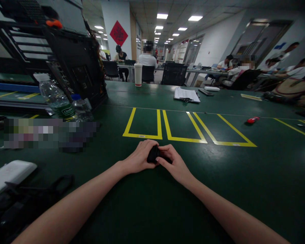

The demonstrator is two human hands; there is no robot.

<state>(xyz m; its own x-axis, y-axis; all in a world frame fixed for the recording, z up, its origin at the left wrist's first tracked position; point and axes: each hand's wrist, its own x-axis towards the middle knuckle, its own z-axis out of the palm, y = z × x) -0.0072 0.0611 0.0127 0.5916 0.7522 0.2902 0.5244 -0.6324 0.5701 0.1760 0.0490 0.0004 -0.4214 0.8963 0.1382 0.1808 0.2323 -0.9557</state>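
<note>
A small black object (152, 155) is between my two hands, just above or on the green table (157, 200); its kind cannot be made out, and much of it is hidden by fingers. My left hand (138, 156) wraps round its left side, with the thumb side toward the middle. From the right, my right hand (176, 163) grips it with thumb and bent fingers. Just beyond the hands, yellow tape (142, 136) marks several open-sided boxes on the tabletop.
At left stand plastic bottles (57, 98) beside a black computer case (76, 64), with a white device (14, 176) and black cables nearer me. Farther back are a clipboard (185, 95) and a tall cup (138, 75). A red item (252, 120) lies right. Several people sit beyond.
</note>
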